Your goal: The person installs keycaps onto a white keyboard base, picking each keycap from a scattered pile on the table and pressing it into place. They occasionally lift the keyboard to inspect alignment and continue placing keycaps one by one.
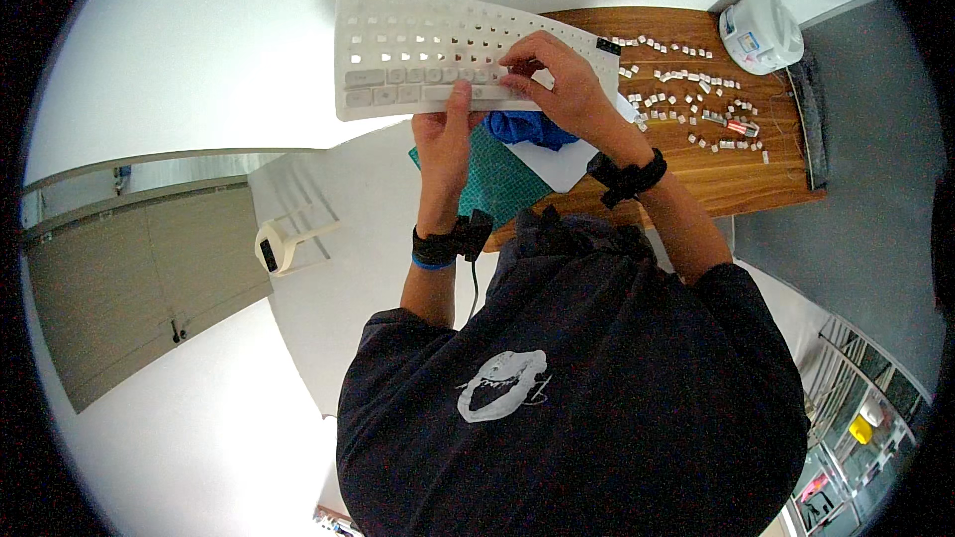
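A white keyboard (398, 12) is held up in front of me, tilted, above the wooden table. Its two lowest rows carry white keycaps on the left part, and the rows above show open key slots. My left hand (445, 144) grips the lower edge, its thumb lying on top against the keycaps and its fingers hidden underneath. Over the keyboard's right half, my right hand (557, 80) is bent into a pinch, thumb and forefinger tips at the end of the capped row. Anything between those fingertips is too small to make out.
Loose white keycaps (686, 77) lie in rows on the wooden table (716, 184), around a small red-and-white tool (736, 126). A white box-shaped appliance (761, 32) stands at the back right. Below the keyboard are a green cutting mat (497, 184) and blue cloth (527, 129).
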A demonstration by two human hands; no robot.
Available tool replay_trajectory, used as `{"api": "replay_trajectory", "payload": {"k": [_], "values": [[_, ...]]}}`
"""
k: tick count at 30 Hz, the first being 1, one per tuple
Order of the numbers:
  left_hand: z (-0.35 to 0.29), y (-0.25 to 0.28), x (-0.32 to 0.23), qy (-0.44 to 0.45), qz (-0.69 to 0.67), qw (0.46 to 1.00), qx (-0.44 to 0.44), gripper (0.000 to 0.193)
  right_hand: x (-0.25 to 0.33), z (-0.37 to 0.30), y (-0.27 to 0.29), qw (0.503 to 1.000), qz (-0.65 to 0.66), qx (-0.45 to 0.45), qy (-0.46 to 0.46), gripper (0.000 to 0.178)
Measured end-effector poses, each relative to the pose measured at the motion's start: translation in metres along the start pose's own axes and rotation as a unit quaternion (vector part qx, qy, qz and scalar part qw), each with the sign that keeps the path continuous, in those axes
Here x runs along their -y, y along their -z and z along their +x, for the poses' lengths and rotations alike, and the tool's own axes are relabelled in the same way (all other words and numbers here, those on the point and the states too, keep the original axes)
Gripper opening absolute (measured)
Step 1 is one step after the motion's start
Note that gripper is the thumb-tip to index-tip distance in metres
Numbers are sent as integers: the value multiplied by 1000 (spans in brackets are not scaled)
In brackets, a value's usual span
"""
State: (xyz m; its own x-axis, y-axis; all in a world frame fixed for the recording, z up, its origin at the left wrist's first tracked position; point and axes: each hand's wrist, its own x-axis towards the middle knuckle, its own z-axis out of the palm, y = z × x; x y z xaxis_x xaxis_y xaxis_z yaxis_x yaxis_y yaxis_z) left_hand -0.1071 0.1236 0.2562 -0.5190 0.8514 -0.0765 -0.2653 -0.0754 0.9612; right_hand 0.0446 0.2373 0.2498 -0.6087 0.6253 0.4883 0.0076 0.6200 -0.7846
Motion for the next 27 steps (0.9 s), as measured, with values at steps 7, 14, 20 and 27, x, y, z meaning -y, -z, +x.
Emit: {"api": "replay_trajectory", "payload": {"k": [7,14,20,27], "values": [[-2,0,-1,-8,9,1000,21,32,6,-4,0,999,10,-26,-20,18],[-8,-8,-10,-20,62,998,21,33,6,-3,-1,998,-7,-55,-24,18],[-10,-7,-7,-21,66,998,11,31,10,-6,-1,997,11,-2,-73,23],[-11,-4,-1,-49,83,995,18,30,10,-6,-2,998,6,5,-62,28]]}}
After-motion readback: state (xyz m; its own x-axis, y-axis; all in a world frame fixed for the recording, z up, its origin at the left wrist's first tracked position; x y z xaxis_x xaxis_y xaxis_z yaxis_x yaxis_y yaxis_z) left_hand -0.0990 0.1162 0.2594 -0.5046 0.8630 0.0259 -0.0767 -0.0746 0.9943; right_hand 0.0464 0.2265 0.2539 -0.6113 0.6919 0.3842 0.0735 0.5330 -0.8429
